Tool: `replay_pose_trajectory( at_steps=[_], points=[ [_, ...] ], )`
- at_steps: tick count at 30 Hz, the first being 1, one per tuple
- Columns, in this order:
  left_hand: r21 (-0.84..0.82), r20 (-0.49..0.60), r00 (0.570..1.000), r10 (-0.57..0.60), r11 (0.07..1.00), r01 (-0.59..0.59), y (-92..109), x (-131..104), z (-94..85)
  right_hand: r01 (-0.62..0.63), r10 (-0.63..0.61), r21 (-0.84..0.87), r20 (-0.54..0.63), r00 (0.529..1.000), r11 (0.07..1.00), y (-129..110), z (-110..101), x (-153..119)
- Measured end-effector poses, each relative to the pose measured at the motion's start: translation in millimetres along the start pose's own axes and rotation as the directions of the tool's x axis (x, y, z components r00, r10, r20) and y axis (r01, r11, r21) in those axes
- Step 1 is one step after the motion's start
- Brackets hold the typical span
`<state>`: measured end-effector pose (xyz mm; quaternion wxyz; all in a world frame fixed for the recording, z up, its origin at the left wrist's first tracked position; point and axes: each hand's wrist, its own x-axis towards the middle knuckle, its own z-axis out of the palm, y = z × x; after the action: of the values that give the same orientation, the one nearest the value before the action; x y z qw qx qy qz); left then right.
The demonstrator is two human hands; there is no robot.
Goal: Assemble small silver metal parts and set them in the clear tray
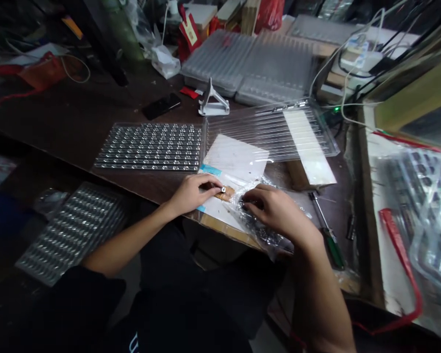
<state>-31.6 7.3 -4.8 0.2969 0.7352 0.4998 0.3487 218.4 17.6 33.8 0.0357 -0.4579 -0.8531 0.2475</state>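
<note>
My left hand (194,192) pinches a small shiny metal part (223,189) between thumb and fingertips, just over a brown patch (227,195) on a white sheet (237,154). To its right, my right hand (270,206) has its fingers curled down at a clear plastic bag (266,234) of small, dark and shiny pieces. What those fingertips hold, if anything, is hidden. Left of the sheet lies a clear tray (149,147) filled with rows of small shiny metal parts. Its ribbed lid (238,128) is folded open to the right, partly over the sheet.
A green-handled screwdriver (327,230) lies right of my right hand, beside a wood block with a white strip (310,149). Behind stand a white stand (213,103), a phone (161,106) and stacked clear trays (220,61). Another filled tray stack (71,230) sits low at left.
</note>
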Motion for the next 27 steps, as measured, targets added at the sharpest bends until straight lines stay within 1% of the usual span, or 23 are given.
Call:
replay_pose_trajectory(
  at_steps=[3, 8, 13, 15, 17, 20, 21, 23, 25, 27],
  points=[
    [0.022, 0.014, 1.000, 0.013, 1.000, -0.013, 0.2, -0.2, 0.1, -0.008, 0.008, -0.026, -0.004, 1.000, 1.000, -2.0, 2.5, 2.7],
    [0.050, 0.012, 1.000, 0.027, 0.998, -0.028, -1.1, -2.3, 1.2, -0.003, 0.003, -0.021, 0.011, 1.000, 1.000, -5.2, 7.5, 4.3],
    [0.030, 0.027, 0.999, 0.019, 0.999, -0.020, -0.9, -2.2, 1.1, -0.024, 0.023, -0.078, -0.014, 1.000, 0.997, -5.4, 9.9, 4.1],
    [0.015, 0.035, 0.999, 0.009, 1.000, -0.010, -1.8, -2.6, 0.7, -0.021, 0.020, -0.055, -0.030, 0.999, 0.998, -4.0, 8.4, 3.1],
    [-0.004, -0.010, 1.000, -0.027, 1.000, 0.027, -3.3, -3.6, -0.3, -0.007, 0.008, 0.028, -0.048, 0.999, 1.000, -3.0, 6.1, 2.2],
    [-0.045, -0.145, 0.983, -0.112, 0.993, 0.107, -5.7, -5.7, -2.3, 0.029, -0.012, 0.170, -0.098, 0.995, 0.985, -5.2, 4.7, 3.4],
    [-0.052, -0.172, 0.978, -0.122, 0.992, 0.114, -6.2, -6.3, -2.7, 0.055, -0.031, 0.195, -0.126, 0.992, 0.979, -7.3, 5.5, 4.9],
    [-0.042, -0.179, 0.978, -0.104, 0.994, 0.098, -6.5, -7.2, -2.4, 0.110, -0.071, 0.201, -0.190, 0.979, 0.973, -12.6, 9.4, 9.4],
    [0.007, -0.164, 0.983, -0.081, 0.997, 0.083, -5.9, -7.6, -0.7, 0.149, -0.105, 0.175, -0.237, 0.966, 0.973, -18.0, 15.4, 14.8],
    [0.102, -0.147, 0.986, -0.078, 0.990, 0.093, -4.6, -8.0, 1.6, 0.157, -0.118, 0.155, -0.238, 0.964, 0.975, -22.1, 22.3, 19.7]
  ],
)
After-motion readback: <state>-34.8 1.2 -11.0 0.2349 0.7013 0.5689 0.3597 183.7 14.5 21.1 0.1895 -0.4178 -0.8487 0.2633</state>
